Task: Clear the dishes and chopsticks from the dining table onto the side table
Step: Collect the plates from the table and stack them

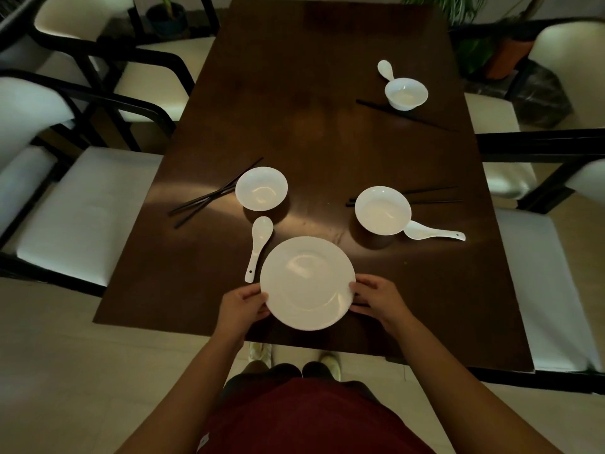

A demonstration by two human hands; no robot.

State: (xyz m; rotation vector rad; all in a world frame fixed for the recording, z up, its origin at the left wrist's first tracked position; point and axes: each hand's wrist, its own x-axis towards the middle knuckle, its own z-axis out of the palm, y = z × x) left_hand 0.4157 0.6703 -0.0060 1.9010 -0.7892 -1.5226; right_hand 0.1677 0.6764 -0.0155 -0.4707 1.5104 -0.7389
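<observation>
A white plate (pixel 307 283) sits near the front edge of the dark wooden dining table (pixel 311 132). My left hand (pixel 244 304) grips its left rim and my right hand (pixel 376 298) grips its right rim. Beyond it stand a left white bowl (pixel 261 188) with black chopsticks (pixel 209 196) beside it and a white spoon (pixel 258 247) in front. A right bowl (pixel 383 210) has chopsticks (pixel 432 196) behind it and a spoon (pixel 432 233) at its right. A far bowl (pixel 406 93) stands with a spoon (pixel 385 69) and chopsticks (pixel 406 115).
White-cushioned chairs with black frames stand along the left side (pixel 82 211) and the right side (pixel 543 290) of the table. Potted plants (pixel 471 44) stand beyond the far right corner. The side table is not in view.
</observation>
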